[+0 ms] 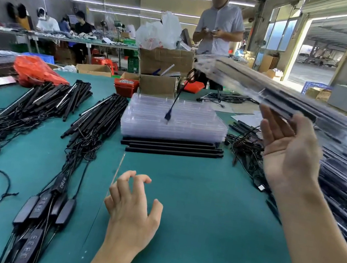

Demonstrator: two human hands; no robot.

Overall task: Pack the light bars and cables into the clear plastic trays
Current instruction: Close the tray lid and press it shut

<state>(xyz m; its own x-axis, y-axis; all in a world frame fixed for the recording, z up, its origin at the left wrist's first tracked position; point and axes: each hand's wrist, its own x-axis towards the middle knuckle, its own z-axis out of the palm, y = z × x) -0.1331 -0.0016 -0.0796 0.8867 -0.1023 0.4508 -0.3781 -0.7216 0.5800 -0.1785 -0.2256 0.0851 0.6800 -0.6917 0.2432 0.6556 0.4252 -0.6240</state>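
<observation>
— Right hand point(289, 154)?
— Raised, palm toward the camera, fingers point(265, 132) nearly straight and loose. Pressed against the underside of a filled tray point(287, 97), blurred, held up in the air. No closed grip visible; whether the thumb clamps the far side, cannot tell.

— Inside that tray?
— Dark light bars, smeared by the blur. A black cable point(176, 100) dangling from its far end, plug tip down over the stack of empty clear trays point(174, 120).

— Left hand point(132, 211)?
— Low over the green desk point(202, 204), fingers point(128, 183) curled and spread, holding nothing.

— Beyond the hands?
— Empty tray stack at the desk's middle, four loose light bars point(172, 148) lying side by side just in front of it, touching its base. Left of that, two heaps of bars with tangled cables point(92, 123), black controller boxes point(42, 208) nearest the camera. Right side, a tall pile of packed trays point(346, 181). Farther back, cardboard boxes point(165, 62), a red bin of small parts point(126, 85), and a person standing point(219, 27) across the desk.
</observation>
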